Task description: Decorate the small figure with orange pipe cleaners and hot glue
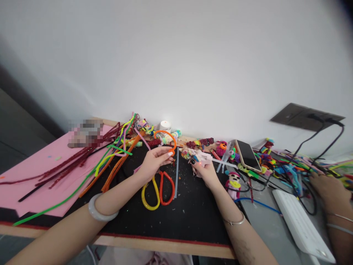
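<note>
My left hand (156, 162) pinches an orange pipe cleaner (173, 139) that is bent into an open curl above the black mat (198, 217). To its right, my right hand (204, 171) is wrapped around a pale hot glue gun (204, 158). A translucent glue stick (224, 163) sticks out of the gun's back end, and its front end is hard to make out among coloured bits. Below my left hand lie scissors (159, 193) with one yellow and one red handle loop; their blades are hidden.
Pipe cleaners (110, 165) lie across a pink sheet (16, 176) on the left. A pipe-cleaner doll (234, 184), a phone (248, 156), tangled black cables and a white power strip (302, 224) are on the right. Another person's hand (329, 189) reaches in there. A wall (176, 66) stands behind.
</note>
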### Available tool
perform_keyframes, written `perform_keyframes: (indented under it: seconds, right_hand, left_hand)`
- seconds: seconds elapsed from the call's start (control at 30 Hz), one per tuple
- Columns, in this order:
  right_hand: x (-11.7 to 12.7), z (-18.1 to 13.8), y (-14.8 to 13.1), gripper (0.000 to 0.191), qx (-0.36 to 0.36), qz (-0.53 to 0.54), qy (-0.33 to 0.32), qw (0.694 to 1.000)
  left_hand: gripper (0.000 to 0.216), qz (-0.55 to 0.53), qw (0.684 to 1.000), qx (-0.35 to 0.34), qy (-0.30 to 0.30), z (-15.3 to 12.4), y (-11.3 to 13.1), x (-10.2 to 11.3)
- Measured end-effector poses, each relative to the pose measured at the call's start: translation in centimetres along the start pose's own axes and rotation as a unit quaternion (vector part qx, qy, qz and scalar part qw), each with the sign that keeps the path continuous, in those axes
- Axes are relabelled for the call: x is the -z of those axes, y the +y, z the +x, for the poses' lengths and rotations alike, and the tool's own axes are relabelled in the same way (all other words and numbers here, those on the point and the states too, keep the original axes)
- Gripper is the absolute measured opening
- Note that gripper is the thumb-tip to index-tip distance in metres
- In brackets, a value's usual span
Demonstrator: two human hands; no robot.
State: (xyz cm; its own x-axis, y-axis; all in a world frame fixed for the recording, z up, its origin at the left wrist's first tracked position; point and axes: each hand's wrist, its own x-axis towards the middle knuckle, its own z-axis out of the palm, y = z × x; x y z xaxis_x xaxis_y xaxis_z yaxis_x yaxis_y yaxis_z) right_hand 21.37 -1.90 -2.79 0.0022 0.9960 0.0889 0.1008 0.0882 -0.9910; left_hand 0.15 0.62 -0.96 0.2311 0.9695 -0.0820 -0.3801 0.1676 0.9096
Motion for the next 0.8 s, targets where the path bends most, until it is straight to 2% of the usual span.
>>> perform_keyframes:
  seconds: [0.13, 0.8]
  right_hand:
    - [-0.17, -0.19, -0.30, 0.024, -0.018, 0.008, -0.027, 0.999]
    - [-0.42, -0.21, 0.11, 0.030, -0.038, 0.015, -0.024, 0.999]
  left_hand:
    - [0.034, 0.002, 1.000, 0.003, -0.005, -0.09, 0.10, -0.09]
    - [0.031, 0.007, 1.000, -0.001, -0.013, -0.02, -0.13, -0.17]
